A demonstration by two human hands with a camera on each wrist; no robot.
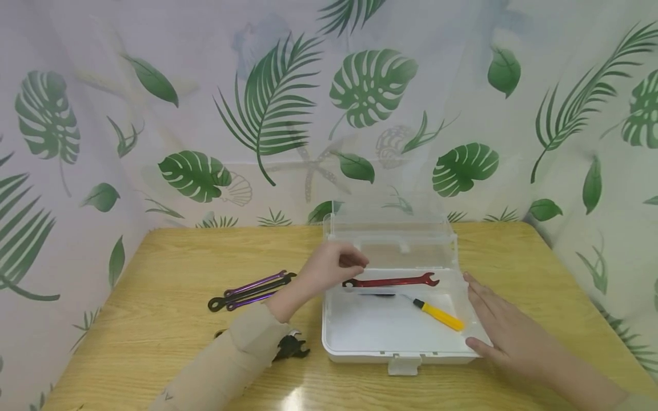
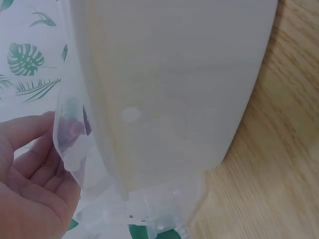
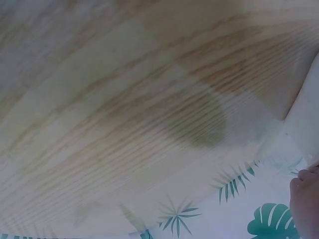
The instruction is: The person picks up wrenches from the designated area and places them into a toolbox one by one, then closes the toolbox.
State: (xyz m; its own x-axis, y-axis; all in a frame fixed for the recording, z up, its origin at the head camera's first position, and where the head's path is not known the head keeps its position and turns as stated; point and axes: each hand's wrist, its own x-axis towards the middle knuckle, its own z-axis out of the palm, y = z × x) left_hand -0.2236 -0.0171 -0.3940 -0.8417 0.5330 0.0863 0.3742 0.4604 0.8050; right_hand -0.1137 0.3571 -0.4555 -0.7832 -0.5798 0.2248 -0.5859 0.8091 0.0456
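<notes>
My left hand (image 1: 333,264) pinches the red wrench (image 1: 392,281) over the open white box (image 1: 360,342) — its yellow screwdriver (image 1: 439,315) lies inside. My right hand (image 1: 506,326), fingers straight, rests against the box's right wall.

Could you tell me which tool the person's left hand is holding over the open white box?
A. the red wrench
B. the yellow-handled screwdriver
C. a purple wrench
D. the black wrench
A: in the head view the left hand pinches one end of the red wrench above the open white box, while the yellow-handled screwdriver lies inside it.
</notes>
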